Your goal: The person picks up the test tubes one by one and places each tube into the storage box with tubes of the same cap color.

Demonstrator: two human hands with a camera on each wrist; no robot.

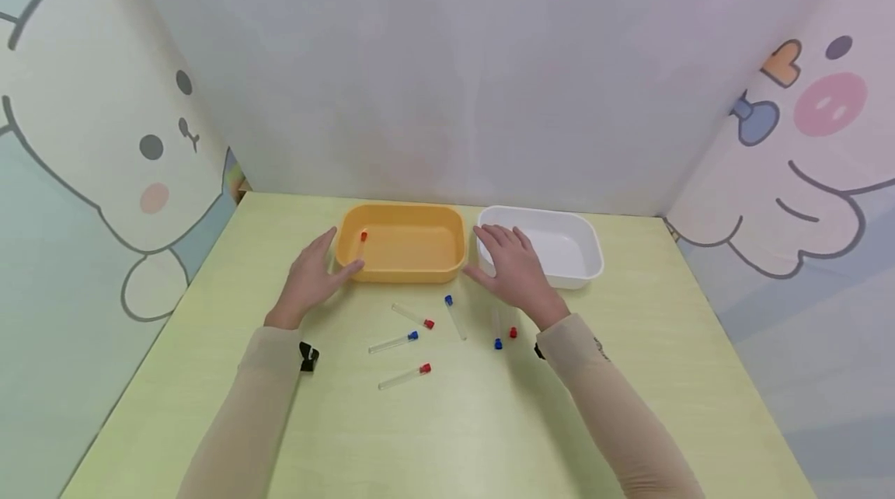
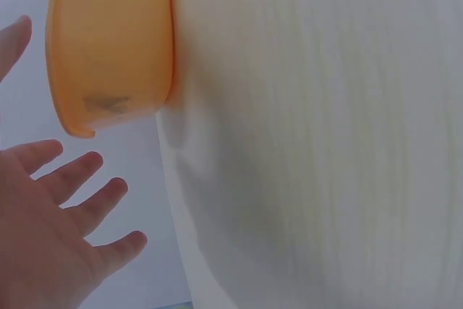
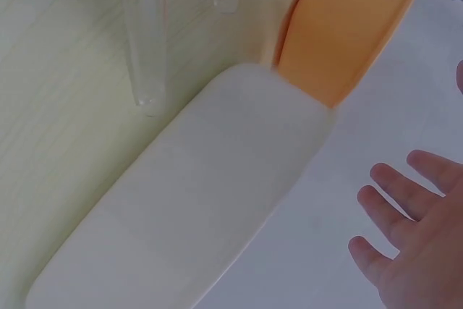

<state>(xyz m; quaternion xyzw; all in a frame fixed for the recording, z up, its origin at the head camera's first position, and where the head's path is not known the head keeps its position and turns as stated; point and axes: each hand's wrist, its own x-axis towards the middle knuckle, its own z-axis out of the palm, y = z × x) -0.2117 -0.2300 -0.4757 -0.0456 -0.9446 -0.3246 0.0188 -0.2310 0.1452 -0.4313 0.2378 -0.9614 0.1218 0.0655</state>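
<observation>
Head view: left hand, right hand spread, holding nothing. Right sleeve bump could roll loose tubes across desk.

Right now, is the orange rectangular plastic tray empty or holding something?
Not empty: the head view shows a small red cap inside the orange tray, near its left end.

White tray: part hidden (by right hand) | left-wrist view: orange tray cropped
</observation>
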